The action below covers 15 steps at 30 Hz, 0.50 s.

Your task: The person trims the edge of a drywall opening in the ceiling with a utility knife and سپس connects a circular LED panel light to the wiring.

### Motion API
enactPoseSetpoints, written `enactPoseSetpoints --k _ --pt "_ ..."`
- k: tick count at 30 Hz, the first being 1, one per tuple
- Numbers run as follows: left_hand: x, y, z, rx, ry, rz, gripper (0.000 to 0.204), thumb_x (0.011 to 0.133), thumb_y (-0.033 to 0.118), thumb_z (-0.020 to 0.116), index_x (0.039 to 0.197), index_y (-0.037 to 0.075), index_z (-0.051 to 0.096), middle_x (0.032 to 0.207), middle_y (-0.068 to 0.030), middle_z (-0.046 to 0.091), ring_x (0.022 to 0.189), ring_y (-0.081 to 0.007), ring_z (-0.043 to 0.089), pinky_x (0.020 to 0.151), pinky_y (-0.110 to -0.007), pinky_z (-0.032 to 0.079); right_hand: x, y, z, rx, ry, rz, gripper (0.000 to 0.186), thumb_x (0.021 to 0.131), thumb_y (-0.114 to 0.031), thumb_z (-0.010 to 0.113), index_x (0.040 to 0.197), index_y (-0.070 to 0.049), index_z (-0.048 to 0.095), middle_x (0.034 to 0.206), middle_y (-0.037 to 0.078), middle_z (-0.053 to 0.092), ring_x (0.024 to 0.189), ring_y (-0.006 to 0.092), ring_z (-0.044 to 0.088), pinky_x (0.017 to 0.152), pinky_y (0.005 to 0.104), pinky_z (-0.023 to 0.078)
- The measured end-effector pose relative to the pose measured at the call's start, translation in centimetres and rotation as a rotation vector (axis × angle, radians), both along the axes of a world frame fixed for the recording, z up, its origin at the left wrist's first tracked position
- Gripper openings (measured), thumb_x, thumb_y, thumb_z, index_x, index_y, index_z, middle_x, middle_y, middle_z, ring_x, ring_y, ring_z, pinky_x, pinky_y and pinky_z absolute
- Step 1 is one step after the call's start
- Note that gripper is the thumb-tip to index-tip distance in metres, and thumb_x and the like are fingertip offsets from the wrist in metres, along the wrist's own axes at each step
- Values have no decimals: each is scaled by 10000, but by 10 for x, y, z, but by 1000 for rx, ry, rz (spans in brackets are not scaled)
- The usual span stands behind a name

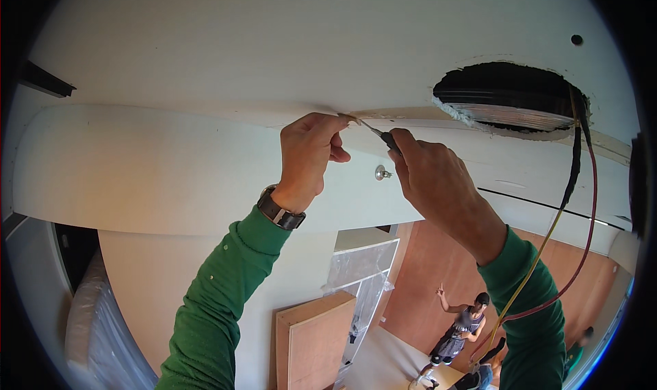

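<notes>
The right hand [441,174] is closing firmly round the dark handle of a slim metal-tipped tool [390,142], which is pointing up and left at the edge of the ceiling [274,54]. The left hand [308,150] is holding thumb and forefinger almost together beside the tip, its other fingers curling loosely; whether it is pinching anything, I cannot tell. If the tip is slipping under pressure, it could be jabbing those left fingertips, since they are sitting right by its point. The yellow wire [540,253] and red wire [594,205] are hanging from the ragged hole [510,92] across the right sleeve [523,280], so a sudden arm movement could be snagging them. A dropped tool could be endangering the person [462,332] standing below. As for brands, labels or writing, nothing is showing legibly.
</notes>
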<state>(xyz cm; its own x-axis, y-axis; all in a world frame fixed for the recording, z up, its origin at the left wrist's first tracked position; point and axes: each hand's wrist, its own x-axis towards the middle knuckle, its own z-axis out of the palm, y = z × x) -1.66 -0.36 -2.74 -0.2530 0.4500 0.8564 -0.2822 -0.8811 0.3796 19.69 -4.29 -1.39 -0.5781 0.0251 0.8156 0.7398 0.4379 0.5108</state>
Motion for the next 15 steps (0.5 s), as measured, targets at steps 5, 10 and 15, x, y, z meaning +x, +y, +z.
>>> enactPoseSetpoints --k 5,10,15 --pt "-5 -2 -7 -63 58 25 197 897 198 734 880 2 725 700 -37 597 515 -172 644 507 -285 537 2 2 0 -4 0 -13 163 997 -114 611 1055 15 532 619 178 636 543 334 680 493 435 560" --pt "0 -13 3 -99 184 20 236 923 238 702 918 6 744 734 -55 624 545 -184 676 517 -274 538 3 6 2 11 3 -24 161 999 -117 612 1055 13 536 616 174 635 541 333 679 493 431 561" --pt "4 5 -3 -1 131 2 218 919 205 691 875 -3 738 708 -56 624 511 -169 635 501 -274 519 5 8 1 -1 5 -13 160 1002 -121 606 1058 13 539 614 171 634 541 332 679 493 434 560"
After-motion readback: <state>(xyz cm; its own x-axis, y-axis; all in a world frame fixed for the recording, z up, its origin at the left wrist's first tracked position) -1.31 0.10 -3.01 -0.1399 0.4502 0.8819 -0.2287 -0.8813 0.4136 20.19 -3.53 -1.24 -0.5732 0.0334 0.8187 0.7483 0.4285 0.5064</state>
